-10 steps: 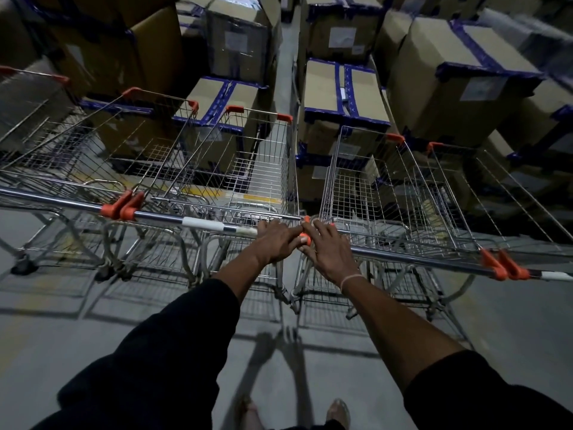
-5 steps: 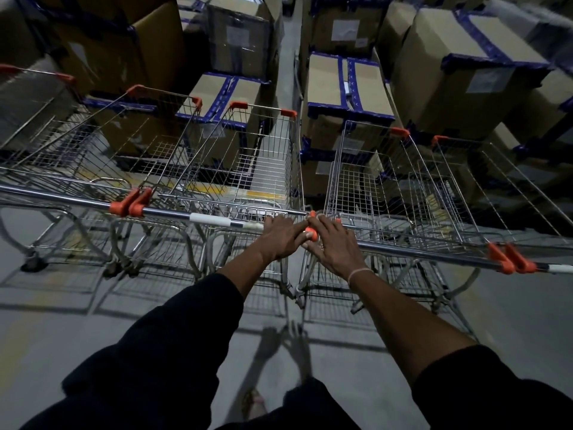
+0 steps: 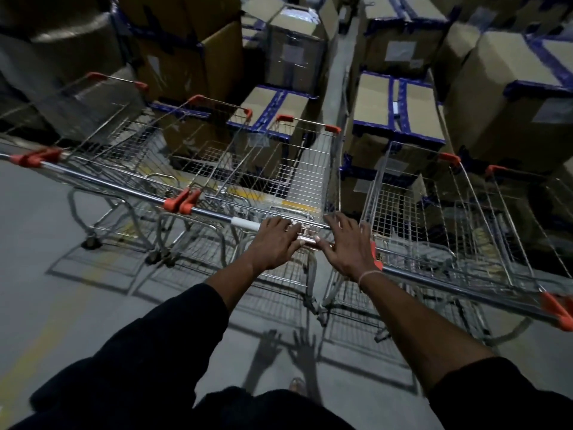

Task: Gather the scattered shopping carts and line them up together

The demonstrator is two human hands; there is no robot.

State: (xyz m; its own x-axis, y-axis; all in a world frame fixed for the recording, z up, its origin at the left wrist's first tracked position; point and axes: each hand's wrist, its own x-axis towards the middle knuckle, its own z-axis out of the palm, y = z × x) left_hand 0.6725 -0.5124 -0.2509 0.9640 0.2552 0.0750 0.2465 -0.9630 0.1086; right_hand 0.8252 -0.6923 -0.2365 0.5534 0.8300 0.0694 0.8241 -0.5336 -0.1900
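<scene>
Close together, both hands' fingers point(image 3: 293, 226) lie spread and flat, gripping nothing: left hand point(image 3: 274, 243) on one cart's handle bar point(image 3: 214, 214), right hand point(image 3: 348, 246) on the neighbouring cart point(image 3: 434, 218). Shopping carts stand side by side facing cardboard boxes point(image 3: 400, 103). Loose palms might slip, skewing the row.

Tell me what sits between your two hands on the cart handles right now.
In the head view, a short stretch of shiny handle bar shows between the left hand and the right hand; nothing else lies there.
</scene>
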